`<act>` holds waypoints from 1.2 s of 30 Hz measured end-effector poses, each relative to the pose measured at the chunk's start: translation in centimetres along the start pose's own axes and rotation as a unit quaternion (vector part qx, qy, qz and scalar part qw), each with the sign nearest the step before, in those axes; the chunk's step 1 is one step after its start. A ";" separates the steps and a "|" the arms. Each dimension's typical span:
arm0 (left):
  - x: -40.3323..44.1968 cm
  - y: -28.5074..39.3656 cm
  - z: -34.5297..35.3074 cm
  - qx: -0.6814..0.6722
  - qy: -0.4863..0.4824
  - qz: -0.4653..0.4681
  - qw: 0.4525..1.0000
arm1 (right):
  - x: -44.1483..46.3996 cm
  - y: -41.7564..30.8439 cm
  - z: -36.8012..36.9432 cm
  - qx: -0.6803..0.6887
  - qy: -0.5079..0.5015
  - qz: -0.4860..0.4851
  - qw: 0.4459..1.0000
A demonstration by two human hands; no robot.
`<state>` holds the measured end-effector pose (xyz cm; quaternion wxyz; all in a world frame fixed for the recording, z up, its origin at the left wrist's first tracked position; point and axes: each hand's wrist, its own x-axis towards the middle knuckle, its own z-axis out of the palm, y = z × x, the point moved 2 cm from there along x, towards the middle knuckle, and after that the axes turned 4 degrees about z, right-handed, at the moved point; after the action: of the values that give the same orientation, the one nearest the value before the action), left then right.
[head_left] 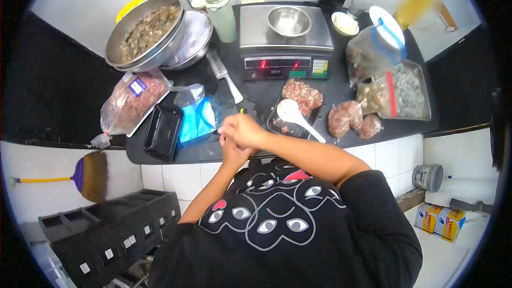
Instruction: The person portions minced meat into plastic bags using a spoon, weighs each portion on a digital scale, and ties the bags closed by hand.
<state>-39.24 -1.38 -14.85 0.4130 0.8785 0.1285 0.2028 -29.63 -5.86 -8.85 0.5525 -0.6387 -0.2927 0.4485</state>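
My right hand (244, 130) is closed, its fingers curled, crossing over my left hand (234, 152) at the table's front edge. Whatever they may hold is too small or hidden to make out, and the left fingers are mostly covered. Just left of them lies a pack of blue plastic (198, 120) in a clear wrapper, beside an empty black tray (163, 132). Beyond the hands is a white-handled knife (225, 77). To the right, a black tray (274, 124) bears ground meat (302, 96) and a white spoon (300, 119).
A digital scale (285, 48) carries a metal bowl (289, 22). At left stand a colander of shrimp (149, 32), a green bottle (221, 17) and bagged ground meat (136, 101). At right are tied meat bags (346, 117) and a metal tray (425, 93) with bagged food.
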 end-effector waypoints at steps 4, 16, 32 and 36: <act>0.5 -3.0 1.3 -0.200 -0.034 -0.180 0.963 | 2.2 -0.9 -2.9 0.012 0.107 0.014 0.994; 3.6 2.4 -2.6 -0.276 -0.199 -0.076 0.937 | 3.5 -3.3 -4.2 0.082 0.149 0.008 0.985; 0.4 -4.1 1.7 0.034 0.055 0.049 0.997 | 3.1 2.1 -2.9 -0.151 0.201 -0.026 0.967; 0.2 -4.2 1.2 -0.043 0.059 -0.023 0.997 | 2.9 1.3 -3.9 -0.196 0.201 -0.039 0.959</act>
<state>-38.76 0.48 -18.79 0.4464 0.8433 0.1641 0.2502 -25.04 -5.35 -10.86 0.4805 -0.8001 -0.2820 0.2225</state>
